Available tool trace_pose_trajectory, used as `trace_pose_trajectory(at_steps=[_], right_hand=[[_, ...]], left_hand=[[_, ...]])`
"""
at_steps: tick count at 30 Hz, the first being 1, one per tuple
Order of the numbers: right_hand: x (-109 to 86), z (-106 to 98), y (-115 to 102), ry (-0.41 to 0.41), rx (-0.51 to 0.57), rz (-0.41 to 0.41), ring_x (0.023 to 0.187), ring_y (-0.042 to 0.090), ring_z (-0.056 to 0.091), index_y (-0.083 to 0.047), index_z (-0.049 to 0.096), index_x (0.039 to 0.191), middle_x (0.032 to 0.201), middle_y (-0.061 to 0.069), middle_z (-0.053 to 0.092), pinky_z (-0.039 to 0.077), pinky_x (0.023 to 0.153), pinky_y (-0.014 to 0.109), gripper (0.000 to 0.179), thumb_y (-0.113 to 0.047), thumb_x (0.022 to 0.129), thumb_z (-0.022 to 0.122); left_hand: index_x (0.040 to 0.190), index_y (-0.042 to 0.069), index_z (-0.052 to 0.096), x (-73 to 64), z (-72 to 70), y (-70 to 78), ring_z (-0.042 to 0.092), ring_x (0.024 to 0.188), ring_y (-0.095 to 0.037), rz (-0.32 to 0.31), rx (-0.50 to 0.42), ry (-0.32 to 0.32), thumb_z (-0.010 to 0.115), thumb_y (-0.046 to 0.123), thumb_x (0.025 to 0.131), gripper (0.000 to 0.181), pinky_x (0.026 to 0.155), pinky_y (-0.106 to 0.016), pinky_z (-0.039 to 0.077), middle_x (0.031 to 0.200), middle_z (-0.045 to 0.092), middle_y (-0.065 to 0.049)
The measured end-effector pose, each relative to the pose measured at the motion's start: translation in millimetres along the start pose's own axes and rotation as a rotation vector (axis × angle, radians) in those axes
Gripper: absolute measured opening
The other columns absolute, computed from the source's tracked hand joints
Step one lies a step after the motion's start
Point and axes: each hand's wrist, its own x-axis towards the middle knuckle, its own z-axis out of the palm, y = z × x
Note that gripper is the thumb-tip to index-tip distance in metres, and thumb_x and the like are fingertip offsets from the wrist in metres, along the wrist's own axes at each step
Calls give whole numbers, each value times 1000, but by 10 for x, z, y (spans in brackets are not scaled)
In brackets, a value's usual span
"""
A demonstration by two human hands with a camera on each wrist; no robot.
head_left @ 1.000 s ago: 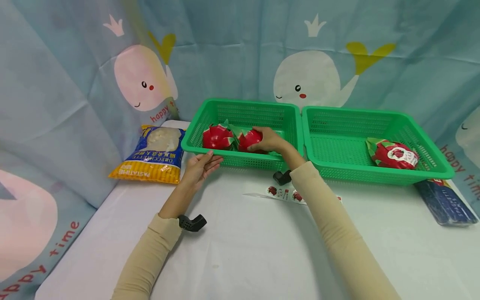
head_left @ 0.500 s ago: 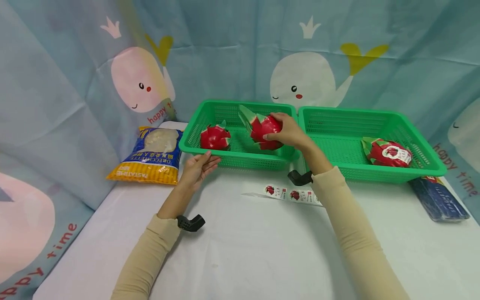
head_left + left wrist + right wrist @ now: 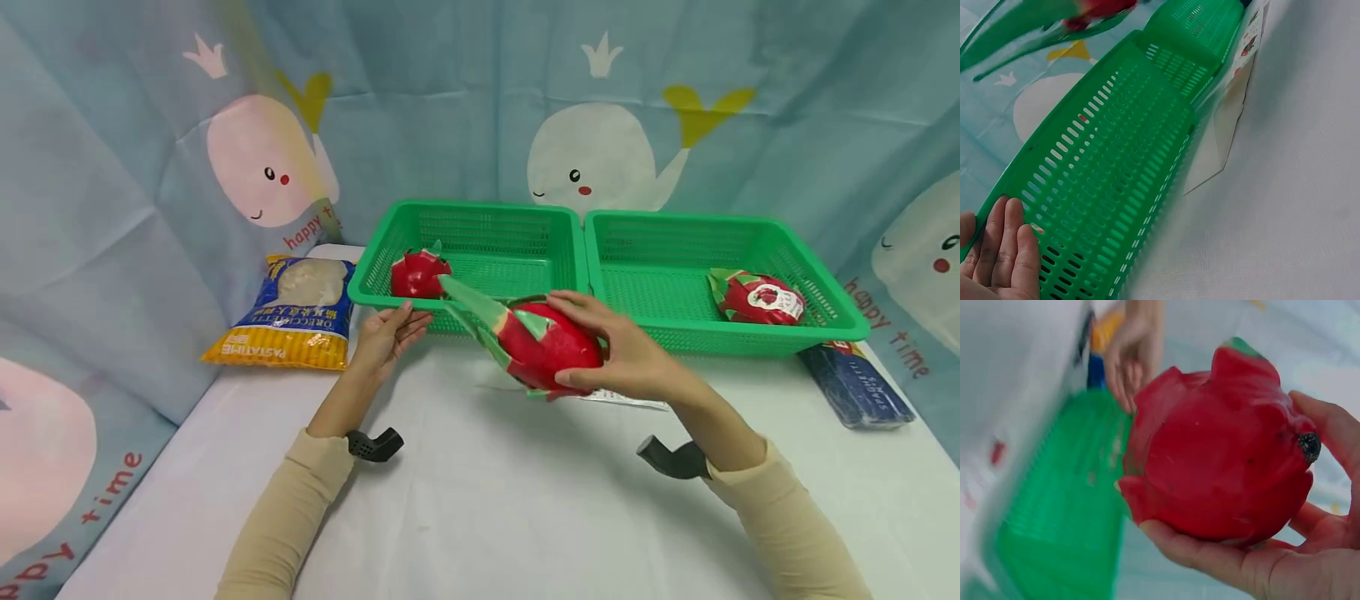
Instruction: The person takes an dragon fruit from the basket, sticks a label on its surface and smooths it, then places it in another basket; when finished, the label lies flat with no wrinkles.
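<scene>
My right hand (image 3: 626, 346) grips a red dragon fruit (image 3: 551, 346) with long green leaf tips, held up in front of the left green basket (image 3: 480, 315). In the right wrist view the fruit's dark stem end (image 3: 1309, 447) faces the thumb side. My left hand (image 3: 381, 337) pinches that basket's front rim near its left corner, thumb over the rim and fingers (image 3: 1007, 244) against the outer wall. Another dragon fruit (image 3: 420, 273) lies inside the left basket, by its left end.
Beside it stands a right green basket (image 3: 660, 283) with a labelled dragon fruit (image 3: 757, 298). A strip of stickers (image 3: 626, 401) lies on the white table, partly hidden. A pasta bag (image 3: 285, 321) sits left, a spaghetti pack (image 3: 858, 387) right. A whale-print curtain (image 3: 465, 100) hangs behind.
My right hand has lifted the dragon fruit out of the left basket and brought it forward, toward me. The left hand has stayed at the basket's rim.
</scene>
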Motion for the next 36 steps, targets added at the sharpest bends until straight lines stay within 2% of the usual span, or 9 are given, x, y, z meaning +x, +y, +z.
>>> trace_pose_trajectory(at_steps=[3,5,11,17,21,24,28,31,36], right_hand=[[-197,163,32,-71,41,-5,123,31,39,-20,34,142,147,-2,26,56,79,30,78,-15,76,75],[-297,286,94,-96,14,-9,122,30,40,-19,35,142,146,-2,27,55,78,27,79,-17,75,76],[-444,549,250,-150,-215,-35,121,25,41,-18,37,141,144,-1,31,53,80,28,79,-27,74,76],[-450,568,253,-203,-359,-1,123,21,40,-25,30,144,146,-1,28,52,83,34,82,-39,76,72],[-441,494,266,-242,-316,23,131,21,35,-30,23,146,151,-1,24,49,89,39,82,-46,79,68],[-415,373,339,-157,-257,8,131,24,38,-23,28,145,148,2,34,46,94,46,74,-41,83,65],[-314,140,608,13,-298,44,110,29,58,-3,49,131,123,13,59,49,88,49,48,-19,87,63],[-249,3,877,41,-371,128,97,32,62,6,57,118,107,20,65,52,82,47,36,-9,87,62],[-206,-87,1164,58,-454,195,102,38,59,9,61,112,107,24,64,49,85,50,34,-7,82,65]], left_hand=[[95,6,61,12,-16,5,69,85,-13,2,8,12,50,19,94,17,79,-25,53,87,72,-3],[95,6,60,24,-27,6,69,86,-13,6,18,18,51,19,94,17,79,-25,53,88,72,-3],[96,6,60,39,-30,9,70,85,-14,7,0,16,52,19,93,16,79,-25,53,87,72,-3],[96,5,59,32,-29,13,70,84,-14,11,-15,16,52,18,93,15,79,-25,53,87,72,-4],[95,6,59,44,-10,2,70,84,-14,-10,-19,30,52,20,93,16,79,-25,53,86,72,-4],[96,7,59,47,17,-4,70,84,-13,-40,-5,28,50,25,94,20,79,-25,54,87,72,-2],[100,7,58,40,47,2,69,84,-12,-58,18,9,48,31,95,26,78,-23,54,88,72,-1],[99,7,57,38,52,4,69,85,-12,-56,19,-4,49,31,94,25,78,-23,54,89,72,-1],[94,8,56,42,40,-18,69,85,-13,-60,20,-29,51,28,94,21,79,-24,54,89,72,-1]])
